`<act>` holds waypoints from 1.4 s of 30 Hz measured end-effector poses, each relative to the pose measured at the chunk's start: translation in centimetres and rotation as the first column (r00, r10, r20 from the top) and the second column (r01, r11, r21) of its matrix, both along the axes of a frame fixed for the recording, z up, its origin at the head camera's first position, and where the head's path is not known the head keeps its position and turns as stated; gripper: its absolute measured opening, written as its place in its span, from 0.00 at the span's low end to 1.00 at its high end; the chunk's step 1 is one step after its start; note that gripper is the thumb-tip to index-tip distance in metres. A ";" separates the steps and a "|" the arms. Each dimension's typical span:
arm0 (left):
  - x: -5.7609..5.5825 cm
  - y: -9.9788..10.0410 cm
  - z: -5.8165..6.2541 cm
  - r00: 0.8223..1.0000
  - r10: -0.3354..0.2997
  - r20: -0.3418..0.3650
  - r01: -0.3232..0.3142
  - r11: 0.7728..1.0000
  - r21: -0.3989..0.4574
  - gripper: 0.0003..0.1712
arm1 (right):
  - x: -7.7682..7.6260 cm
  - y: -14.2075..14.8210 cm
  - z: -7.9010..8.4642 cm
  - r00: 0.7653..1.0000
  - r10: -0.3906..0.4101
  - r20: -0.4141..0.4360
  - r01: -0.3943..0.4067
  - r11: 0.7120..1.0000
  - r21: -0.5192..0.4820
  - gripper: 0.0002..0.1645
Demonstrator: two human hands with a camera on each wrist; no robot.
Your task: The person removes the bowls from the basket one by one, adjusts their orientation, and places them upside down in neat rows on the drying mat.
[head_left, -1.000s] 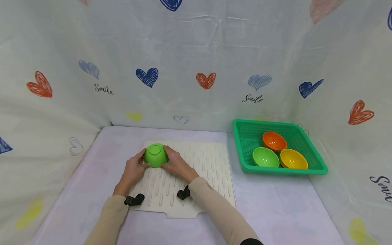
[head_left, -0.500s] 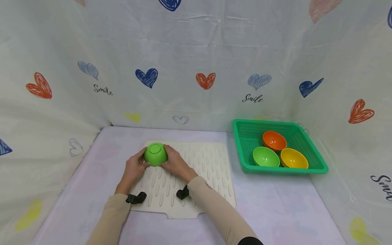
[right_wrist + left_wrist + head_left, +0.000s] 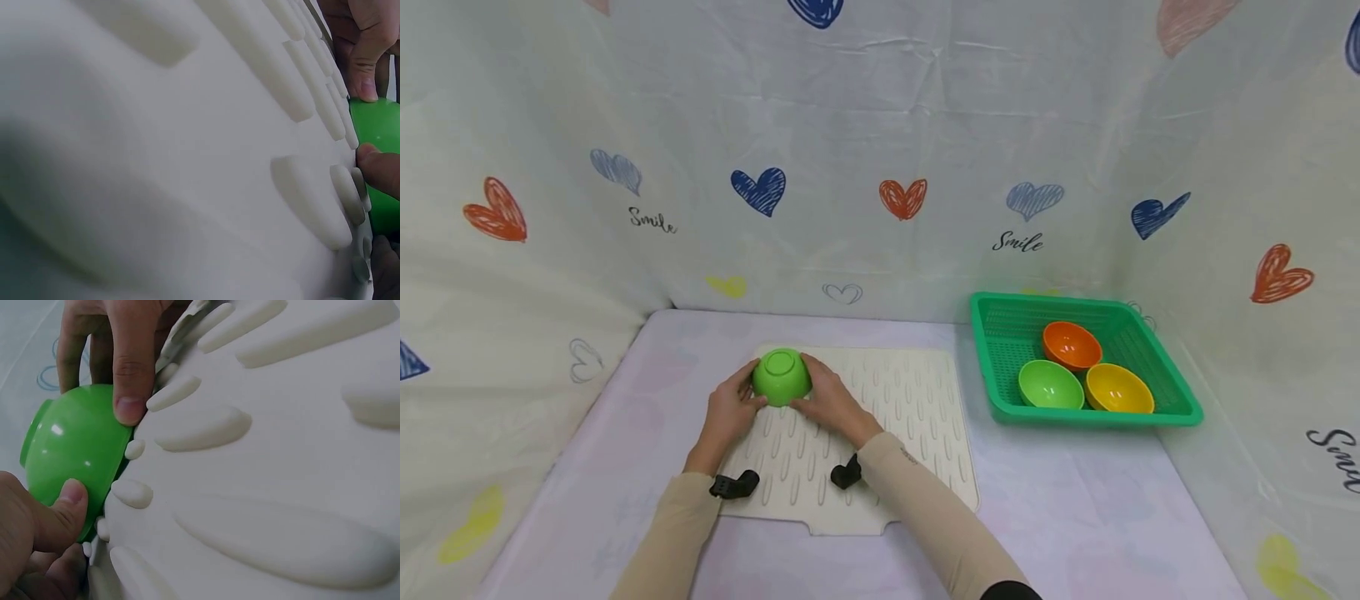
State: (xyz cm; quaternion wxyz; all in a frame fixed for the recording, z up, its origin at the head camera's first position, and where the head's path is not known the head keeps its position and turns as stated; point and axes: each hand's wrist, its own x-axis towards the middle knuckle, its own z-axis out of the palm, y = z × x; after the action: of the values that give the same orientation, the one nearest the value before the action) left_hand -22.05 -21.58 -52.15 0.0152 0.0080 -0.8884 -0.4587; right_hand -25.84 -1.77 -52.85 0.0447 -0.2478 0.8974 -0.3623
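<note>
Upside down, a green bowl (image 3: 782, 379) rests near the back left corner of a white ridged drying mat (image 3: 917, 417), its foot ring facing up. My left hand (image 3: 730, 412) grips the bowl's left side, thumb at the near rim. On the opposite side my right hand (image 3: 835, 407) holds it between thumb and fingers. In the left wrist view, both thumbs press the green bowl (image 3: 81, 444) close to its rim, which meets the mat's ridges. The right wrist view shows only part of the green bowl (image 3: 381, 128) at its right edge.
A green plastic basket (image 3: 992, 367) stands at the back right. Inside it are an orange bowl (image 3: 1072, 346), a light green bowl (image 3: 1051, 386) and a yellow bowl (image 3: 1120, 389). A heart-printed curtain (image 3: 842, 242) closes off the back and sides of the table (image 3: 1075, 517).
Over the last second the green bowl and both hands have shifted very slightly away from me. Both hands keep their hold, and the basket stays in place.
</note>
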 end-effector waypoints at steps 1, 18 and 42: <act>0.0 0.0 0.0 1.000 0.004 0.001 -0.004 1.000 0.003 0.42 | -0.1 0.0 0.0 1.000 0.002 -0.001 -0.002 1.000 -0.007 0.53; 1.4 0.4 1.1 0.971 0.232 -0.056 -0.236 0.969 -0.080 0.30 | 0.1 0.7 -0.1 1.000 0.012 0.012 -0.012 1.000 -0.026 0.53; 0.6 -1.1 2.8 0.969 0.210 0.131 -0.160 0.936 -0.314 0.17 | 2.0 3.8 3.9 0.999 -0.027 -0.032 0.023 0.993 -0.114 0.52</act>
State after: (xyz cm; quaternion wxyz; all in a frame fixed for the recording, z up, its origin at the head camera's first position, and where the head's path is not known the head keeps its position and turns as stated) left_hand -21.42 -22.66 -49.32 -0.0129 0.1269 -0.9413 -0.3124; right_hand -23.84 2.02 -48.97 0.0112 -0.2447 0.8790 -0.4090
